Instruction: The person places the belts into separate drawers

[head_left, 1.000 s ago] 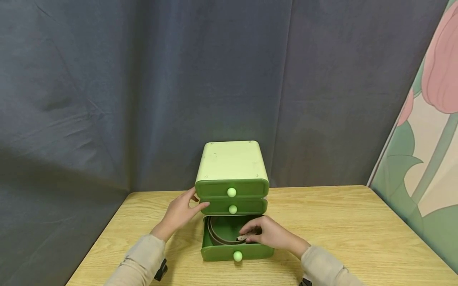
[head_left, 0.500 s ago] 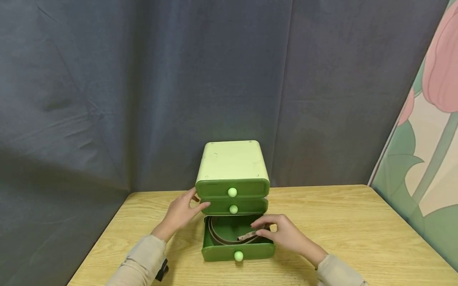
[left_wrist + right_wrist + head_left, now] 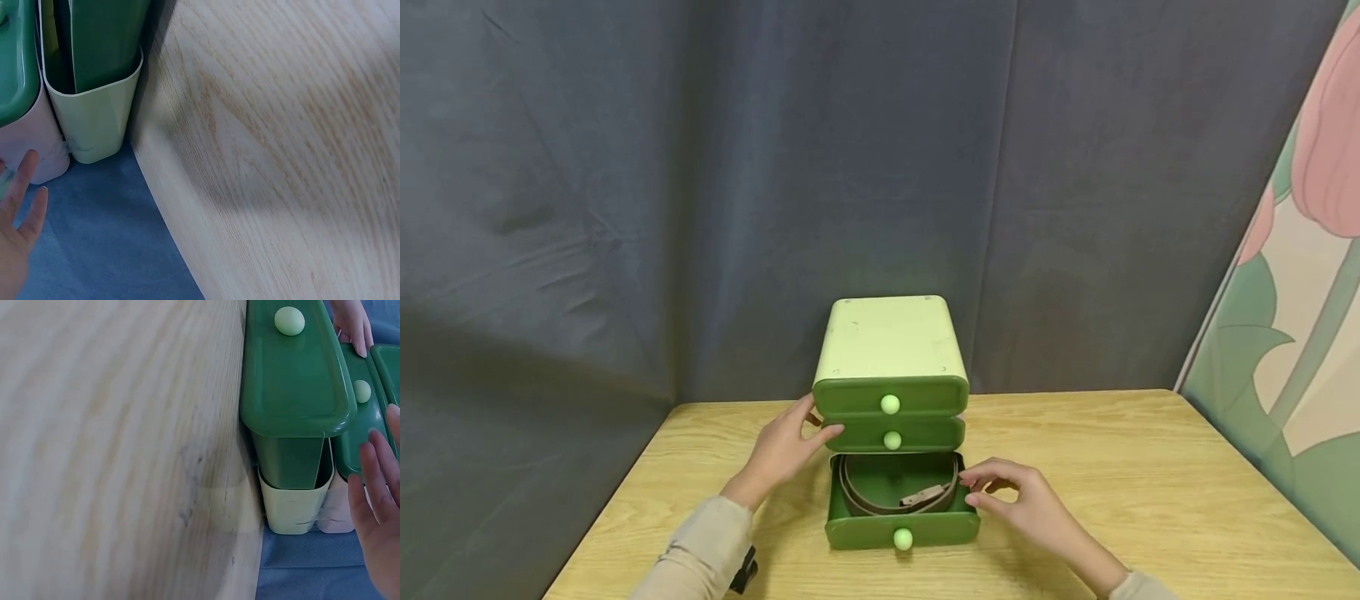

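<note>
A small drawer cabinet [image 3: 891, 337] with a pale yellow-green top stands at the back of the table. Its bottom drawer [image 3: 861, 533] is pulled out, and inside lies a coiled brown belt [image 3: 922, 497]. My left hand [image 3: 778, 450] rests against the cabinet's left side, its thumb at the edge of the green middle drawer [image 3: 859, 437]. Beside the right wall of the bottom drawer is my right hand [image 3: 1030, 510], fingers loosely bent and holding nothing. Whether its fingertips touch that wall, I cannot tell. The right wrist view shows the right hand [image 3: 382, 537] with fingers spread.
Light wood-grain table [image 3: 1150, 492] extends on both sides of the cabinet. A dark grey-blue curtain [image 3: 850, 167] hangs behind it. At the right stands a panel with painted tulips [image 3: 1285, 333]. The top drawer [image 3: 853, 397] is pushed in.
My right hand has let go of the belt's end and moved right, out of the bottom drawer to its right side. The belt stays coiled inside. My left hand keeps its place.
</note>
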